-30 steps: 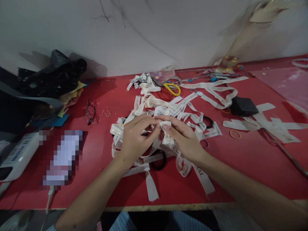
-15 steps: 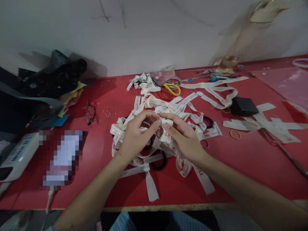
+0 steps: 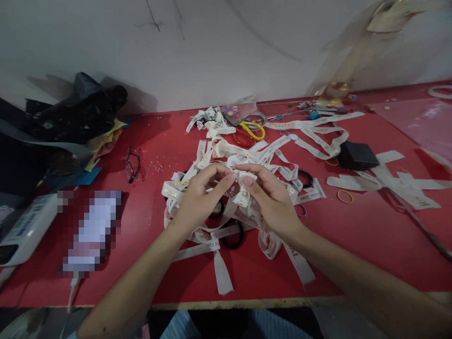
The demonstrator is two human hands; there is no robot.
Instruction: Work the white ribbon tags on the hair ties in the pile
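Between my two hands is a folded piece of white printed ribbon (image 3: 242,197). My right hand (image 3: 271,193) pinches it between thumb and fingers. My left hand (image 3: 202,194) is closed at the ribbon's left side, thumb against fingertips; the part it grips is mostly hidden. Beneath both hands lies a tangled heap of printed ribbon (image 3: 270,242), with loose ends spread toward the front. Black hair ties (image 3: 233,235) show among the strips, one of them just below my hands.
Yellow-handled scissors (image 3: 254,131) lie behind the heap. To the right are a black box (image 3: 358,155), an orange elastic band (image 3: 345,196) and crossed ribbon strips (image 3: 406,183). Glasses (image 3: 132,165) and a phone (image 3: 92,233) on a cable lie left on the red table (image 3: 148,263).
The ribbon piece between my hands has tilted and shifted slightly, showing more of its printed face. My right thumb has moved up a little along it. Both arms stay nearly in place.
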